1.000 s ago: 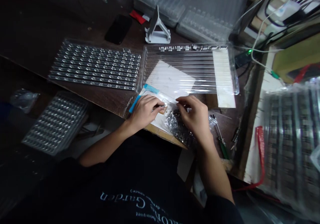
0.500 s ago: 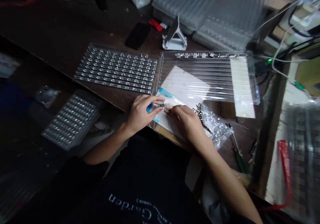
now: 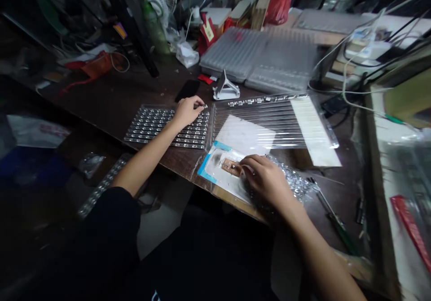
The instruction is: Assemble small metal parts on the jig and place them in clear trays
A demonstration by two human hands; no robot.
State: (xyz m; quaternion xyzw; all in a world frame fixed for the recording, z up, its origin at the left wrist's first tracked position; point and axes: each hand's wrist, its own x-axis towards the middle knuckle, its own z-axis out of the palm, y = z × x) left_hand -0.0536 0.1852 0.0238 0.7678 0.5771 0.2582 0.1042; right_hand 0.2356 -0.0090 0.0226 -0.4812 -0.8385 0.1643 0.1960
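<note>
Left hand: has gone from beside the wooden block to the far right corner of the left tray; the thumb and index finger of the left hand (image 3: 188, 111) look pinched.
Metal piece: the small metal piece (image 3: 205, 106) sits at those fingertips, over the corner; whether it touches the tray, I cannot tell.
Left tray: the left tray (image 3: 207, 133) holds many rows of similar pieces.
Right hand: the right hand (image 3: 266, 177) stays near the block, fingers bent; what it pinches, if anything, is hidden.
Wooden block: the wooden block (image 3: 227, 166) lies on the white board (image 3: 232, 188), now in plainer view.
Meaning: the hands, close together half a second ago, seem to work two separate places.
</note>
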